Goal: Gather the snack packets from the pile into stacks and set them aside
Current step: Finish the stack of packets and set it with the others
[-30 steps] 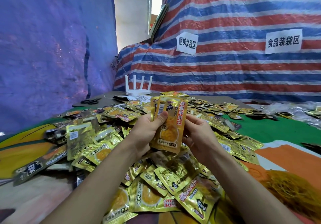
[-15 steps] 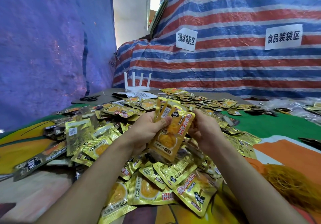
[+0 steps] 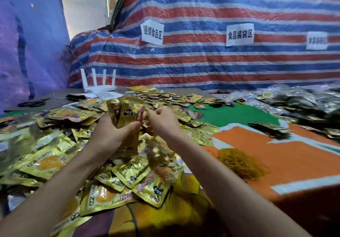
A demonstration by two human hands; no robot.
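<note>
Our left hand [image 3: 114, 133] grips the upright stack of packets [image 3: 125, 111]. Our right hand [image 3: 161, 122] has slid up to pinch its top edge, squaring it above the pile [image 3: 55, 156] on the desk [image 3: 276, 154]; we judge it nearly ready to set aside.

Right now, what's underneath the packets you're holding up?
The loose pile of gold packets lies below the held stack, which the left hand grips. The cloth under that pile is hidden.

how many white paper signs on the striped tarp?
3, all on the red-and-blue striped tarp: left white paper sign, middle white paper sign, right white paper sign (blurred). More may be off-frame.
</note>
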